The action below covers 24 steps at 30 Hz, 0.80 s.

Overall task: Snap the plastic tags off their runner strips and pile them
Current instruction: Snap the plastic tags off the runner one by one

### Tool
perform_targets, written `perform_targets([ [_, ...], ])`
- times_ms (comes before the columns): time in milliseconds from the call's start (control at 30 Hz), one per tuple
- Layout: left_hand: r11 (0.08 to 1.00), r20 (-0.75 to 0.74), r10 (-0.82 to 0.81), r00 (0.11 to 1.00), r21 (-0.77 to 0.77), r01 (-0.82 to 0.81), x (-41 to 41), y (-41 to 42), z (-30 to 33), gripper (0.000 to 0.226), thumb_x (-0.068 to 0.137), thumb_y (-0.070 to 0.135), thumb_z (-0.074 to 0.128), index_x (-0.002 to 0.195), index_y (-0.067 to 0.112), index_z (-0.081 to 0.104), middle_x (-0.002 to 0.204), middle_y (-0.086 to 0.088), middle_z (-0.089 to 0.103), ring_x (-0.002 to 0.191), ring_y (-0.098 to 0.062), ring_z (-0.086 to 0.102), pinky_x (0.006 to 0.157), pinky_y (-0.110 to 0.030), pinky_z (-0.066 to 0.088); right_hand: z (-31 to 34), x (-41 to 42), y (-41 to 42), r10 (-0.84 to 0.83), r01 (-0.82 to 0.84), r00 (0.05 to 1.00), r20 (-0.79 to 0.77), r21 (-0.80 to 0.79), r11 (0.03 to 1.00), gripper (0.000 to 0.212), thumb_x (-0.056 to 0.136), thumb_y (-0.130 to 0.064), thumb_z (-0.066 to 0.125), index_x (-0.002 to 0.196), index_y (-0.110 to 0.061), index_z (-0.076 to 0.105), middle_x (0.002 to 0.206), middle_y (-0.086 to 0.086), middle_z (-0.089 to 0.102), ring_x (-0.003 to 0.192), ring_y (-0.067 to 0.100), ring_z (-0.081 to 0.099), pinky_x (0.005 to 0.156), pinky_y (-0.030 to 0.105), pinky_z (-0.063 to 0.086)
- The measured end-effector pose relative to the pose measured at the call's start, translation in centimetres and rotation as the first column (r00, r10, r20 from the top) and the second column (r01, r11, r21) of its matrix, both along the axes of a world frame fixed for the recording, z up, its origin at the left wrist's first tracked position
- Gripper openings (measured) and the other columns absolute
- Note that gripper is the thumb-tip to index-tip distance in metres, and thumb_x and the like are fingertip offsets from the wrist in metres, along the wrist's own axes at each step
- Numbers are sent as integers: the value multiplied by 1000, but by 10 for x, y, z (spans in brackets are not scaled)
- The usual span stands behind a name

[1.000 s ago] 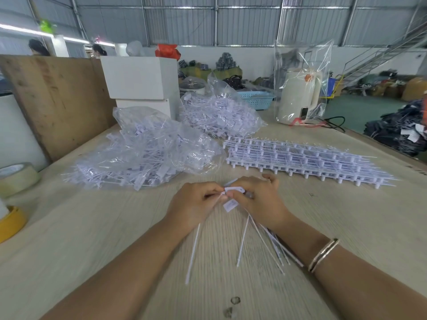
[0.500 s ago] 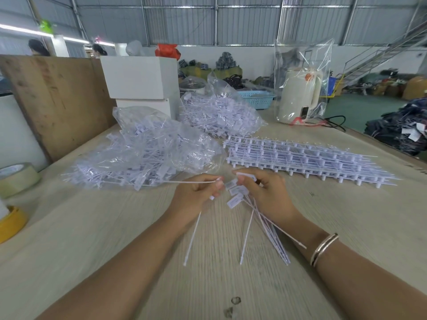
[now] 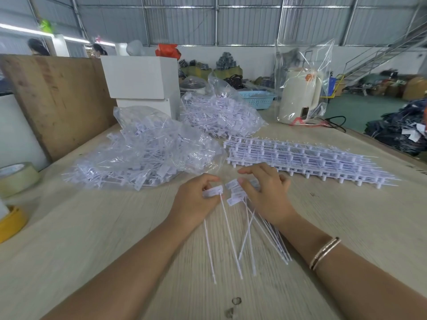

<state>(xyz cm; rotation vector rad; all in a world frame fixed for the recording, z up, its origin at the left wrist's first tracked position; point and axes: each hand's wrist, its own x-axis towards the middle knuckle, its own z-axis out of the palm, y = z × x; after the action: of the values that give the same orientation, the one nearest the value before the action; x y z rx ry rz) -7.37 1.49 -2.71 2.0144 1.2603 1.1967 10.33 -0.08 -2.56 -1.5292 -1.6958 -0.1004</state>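
Observation:
My left hand (image 3: 196, 199) pinches white plastic tags (image 3: 213, 191) by their flat heads, their long thin tails trailing toward me over the table. My right hand (image 3: 265, 192) holds a bundle of loose tags (image 3: 235, 195), heads fanned out at its fingertips and tails running back under the wrist. Behind my hands lies a stack of runner strips (image 3: 300, 158) with tags attached. Two clear bags full of tags, the near bag (image 3: 143, 153) and the far bag (image 3: 219, 114), sit left of the stack.
Tape rolls, a beige one (image 3: 16, 179) and a yellow one (image 3: 11, 225), lie at the left edge. A wooden board (image 3: 53, 100) and white boxes (image 3: 141, 79) stand at the back left, a bagged white kettle (image 3: 300, 93) and a blue basket (image 3: 256, 99) at the back.
My left hand has swung its tag from pointing sideways to tails toward me. Both hands have drifted slightly farther from me and apart.

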Motion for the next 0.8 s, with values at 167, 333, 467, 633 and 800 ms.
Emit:
perform_targets([
  [167, 969, -170, -17, 985, 238, 58, 9, -8, 6, 39, 78, 12, 69, 115, 13, 60, 89, 3, 58, 87, -15, 54, 73, -24, 40, 4, -9, -8, 230, -227, 973, -3, -173, 958, 26, 91, -50, 50, 101, -35, 68, 105, -18, 53, 111, 4, 38, 87, 30, 13],
  [333, 953, -227, -103, 968, 258, 161, 12, -12, 5, 36, 80, 14, 64, 116, 16, 58, 103, 8, 54, 100, -8, 47, 81, -10, 32, 9, -7, -9, 337, -395, 905, -260, -218, 892, 21, 92, -28, 57, 77, -42, 64, 95, -6, 63, 104, 14, 51, 102, 48, 28],
  [467, 969, -223, -132, 966, 174, 173, 6, -10, 5, 36, 85, 6, 51, 118, 19, 56, 111, 6, 56, 104, -8, 47, 87, -22, 37, 13, 1, -6, 231, -380, 810, -539, -183, 907, 26, 92, -15, 56, 69, -27, 62, 79, -3, 57, 79, 10, 54, 86, 33, 41],
  [633, 964, -350, -97, 932, 199, 175, 5, -9, 4, 35, 87, 8, 56, 121, 16, 55, 113, 1, 57, 103, -14, 51, 87, -32, 41, 12, 4, -5, 159, -365, 797, -583, -254, 896, 25, 92, -16, 54, 69, -22, 63, 69, -4, 57, 65, 5, 53, 69, 25, 41],
  [800, 927, -412, 58, 910, 360, 104, 5, -10, 9, 13, 83, 15, 64, 96, 16, 61, 90, 5, 62, 82, -17, 57, 71, -34, 43, 13, 1, -8, 323, -506, 772, -547, -221, 834, 16, 90, -15, 61, 83, -5, 71, 85, 9, 63, 79, 18, 60, 76, 29, 45],
])
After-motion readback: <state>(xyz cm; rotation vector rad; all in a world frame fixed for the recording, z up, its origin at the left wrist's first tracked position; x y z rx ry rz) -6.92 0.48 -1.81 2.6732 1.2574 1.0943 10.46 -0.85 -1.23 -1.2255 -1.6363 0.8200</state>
